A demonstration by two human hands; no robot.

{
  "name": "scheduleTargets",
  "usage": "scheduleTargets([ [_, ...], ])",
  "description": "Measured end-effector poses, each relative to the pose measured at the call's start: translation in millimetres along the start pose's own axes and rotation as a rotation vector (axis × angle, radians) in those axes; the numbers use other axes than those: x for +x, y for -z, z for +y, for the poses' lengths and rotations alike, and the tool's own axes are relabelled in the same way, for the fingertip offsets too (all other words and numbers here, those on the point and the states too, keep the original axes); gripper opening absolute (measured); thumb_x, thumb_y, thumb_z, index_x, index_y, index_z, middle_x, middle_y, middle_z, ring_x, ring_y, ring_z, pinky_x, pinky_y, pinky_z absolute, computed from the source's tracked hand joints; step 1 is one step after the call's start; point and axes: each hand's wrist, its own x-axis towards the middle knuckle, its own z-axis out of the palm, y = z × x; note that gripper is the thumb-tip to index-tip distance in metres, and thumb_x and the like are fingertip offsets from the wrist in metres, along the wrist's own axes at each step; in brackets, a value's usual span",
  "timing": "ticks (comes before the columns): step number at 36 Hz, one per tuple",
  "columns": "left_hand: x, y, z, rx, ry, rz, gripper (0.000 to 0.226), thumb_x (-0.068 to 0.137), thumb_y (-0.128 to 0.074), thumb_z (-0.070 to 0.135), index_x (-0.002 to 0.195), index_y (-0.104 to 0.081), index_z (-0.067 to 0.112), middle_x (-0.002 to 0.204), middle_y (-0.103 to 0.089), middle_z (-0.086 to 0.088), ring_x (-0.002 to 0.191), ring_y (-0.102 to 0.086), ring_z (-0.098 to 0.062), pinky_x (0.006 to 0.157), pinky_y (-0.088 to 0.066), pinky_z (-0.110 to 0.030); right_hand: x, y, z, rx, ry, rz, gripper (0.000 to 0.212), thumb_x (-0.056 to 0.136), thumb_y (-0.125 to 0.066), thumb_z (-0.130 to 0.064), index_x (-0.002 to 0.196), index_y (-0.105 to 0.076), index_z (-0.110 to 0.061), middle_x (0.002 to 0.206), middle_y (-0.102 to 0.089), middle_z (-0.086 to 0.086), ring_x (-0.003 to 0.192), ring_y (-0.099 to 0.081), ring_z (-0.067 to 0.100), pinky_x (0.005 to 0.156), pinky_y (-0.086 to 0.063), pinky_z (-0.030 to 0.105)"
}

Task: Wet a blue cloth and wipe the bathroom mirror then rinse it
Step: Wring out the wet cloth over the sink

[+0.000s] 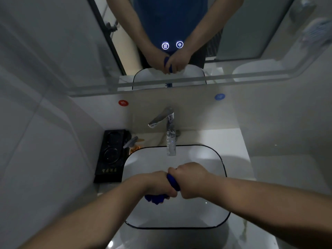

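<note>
Now, from my left: a black rectangular tray [111, 155] sits on the counter beside the white, dark-rimmed rectangular basin [223, 165], with an orange pump bottle [134, 146] at its back corner. Both are out of my way.

My left hand [159, 184] is curled tight round the lower end of the twisted blue cloth [172, 182], knuckles up and forearm coming in low from the bottom left corner. A bunched tail of the cloth hangs out below this fist, over the bowl.

The cloth runs as a short, tight rope between my fists, over the middle of the basin and in front of the chrome lever tap [169, 133]. I can see no water coming from the spout.

My right hand [192, 178] is clenched round the upper end, its knuckles nearly touching those of the left hand and its wrist turned slightly inward. That forearm reaches in level from the right.

I judge this to be the wringing step. To do it well, I should turn my fists in opposite directions and keep them low over the bowl so the drips fall inside. I should stop while the cloth is damp, not dry, because a sopping cloth would likely streak the glass.

The wall mirror [251, 42] above the tap reflects my joined hands. From this view I cannot tell whether it has been wiped yet.
</note>
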Motion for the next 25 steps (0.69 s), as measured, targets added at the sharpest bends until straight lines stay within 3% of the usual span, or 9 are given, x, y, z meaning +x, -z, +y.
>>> scheduleTargets([
  [2, 6, -4, 7, 0.136, 0.049, 0.051, 0.025, 0.086, -0.075, 0.040, 0.096, -0.071, 0.018, 0.082, -0.076, -0.004, 0.064, -0.070, -0.020, 0.064, -0.062, -0.033, 7, 0, 3, -0.018, -0.010, -0.014, 0.049, 0.077, -0.078, -0.032, 0.120, -0.056, -0.022, 0.080, -0.054, -0.003, 0.067, -0.058, 0.027, 0.061, -0.043, 0.035],
  [6, 14, -14, 22, 0.358, 0.083, 0.139, 0.027, 0.097, -0.064, 0.035, 0.080, -0.065, 0.014, 0.065, -0.068, -0.002, 0.048, -0.060, -0.014, 0.047, -0.046, -0.023, 15, -4, 6, -0.044, -0.056, -0.060, 0.045, 0.079, -0.075, -0.033, 0.120, -0.059, -0.024, 0.084, -0.055, -0.004, 0.073, -0.059, 0.026, 0.066, -0.043, 0.034],
  [9, 23, -21, 22, 0.405, 0.061, 0.236, 0.014, 0.099, -0.061, 0.030, 0.102, -0.068, 0.018, 0.085, -0.066, 0.000, 0.070, -0.062, -0.015, 0.067, -0.052, -0.029, 18, -13, 7, 0.012, -0.097, -0.065, 0.042, 0.081, -0.074, -0.028, 0.120, -0.059, -0.022, 0.105, -0.067, 0.003, 0.091, -0.067, 0.028, 0.073, -0.047, 0.034],
  [12, 24, -33, 16, 0.356, 0.046, 0.371, 0.029, 0.098, -0.061, 0.029, 0.125, -0.061, 0.020, 0.093, -0.054, 0.005, 0.090, -0.062, -0.019, 0.080, -0.050, -0.034, 19, -19, 12, 0.128, -0.079, -0.052, 0.043, 0.084, -0.074, -0.020, 0.124, -0.058, -0.018, 0.119, -0.063, 0.009, 0.109, -0.062, 0.029, 0.084, -0.045, 0.036],
  [16, 19, -46, 1, 0.324, -0.040, 0.543, 0.041, 0.094, -0.064, 0.030, 0.131, -0.048, 0.021, 0.103, -0.061, 0.003, 0.093, -0.066, -0.023, 0.074, -0.046, -0.034, 11, -27, 16, 0.324, -0.103, -0.083, 0.043, 0.085, -0.070, -0.014, 0.124, -0.052, -0.021, 0.111, -0.063, 0.008, 0.097, -0.064, 0.030, 0.076, -0.047, 0.037],
  [20, 19, -47, -14, 0.461, -0.115, 0.478, 0.061, 0.092, -0.071, 0.020, 0.144, -0.038, 0.016, 0.122, -0.069, -0.008, 0.106, -0.070, -0.030, 0.079, -0.054, -0.039, 4, -45, 1, 0.409, -0.174, -0.151, 0.043, 0.079, -0.071, -0.022, 0.117, -0.053, -0.029, 0.102, -0.065, -0.001, 0.082, -0.059, 0.020, 0.070, -0.050, 0.035],
  [25, 18, -43, -22, 0.550, -0.200, 0.550, 0.072, 0.090, -0.070, 0.021, 0.152, -0.033, 0.016, 0.118, -0.069, -0.008, 0.099, -0.071, -0.029, 0.069, -0.045, -0.035, 12, -41, -8, 0.445, -0.291, -0.179, 0.022, 0.075, -0.064, -0.027, 0.097, -0.061, -0.025, 0.084, -0.062, -0.005, 0.070, -0.062, 0.017, 0.055, -0.047, 0.028],
])
